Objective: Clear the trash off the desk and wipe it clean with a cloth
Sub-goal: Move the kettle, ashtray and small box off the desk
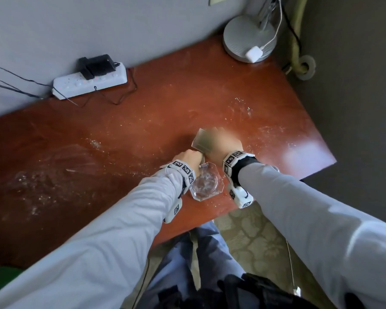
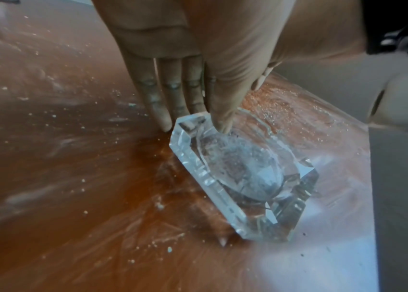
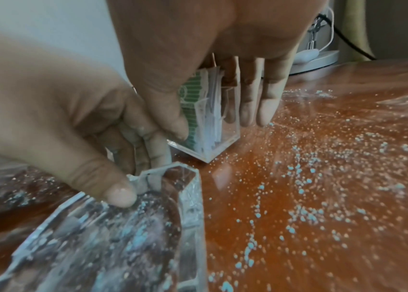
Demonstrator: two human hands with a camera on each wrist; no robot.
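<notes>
Your head camera looks steeply down over both forearms at the desk (image 1: pixel 143 121), while each wrist camera sits close above its fingers, facing toward 12 o'clock, and all three views share the glass ashtray (image 1: pixel 206 182) at centre.

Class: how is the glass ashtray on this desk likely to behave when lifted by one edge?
The ashtray looks thick, solid glass, so probably heavy. Its smooth, dusty facets may slip under the left hand. Pinched at one edge only, it could tilt or chip.
</notes>
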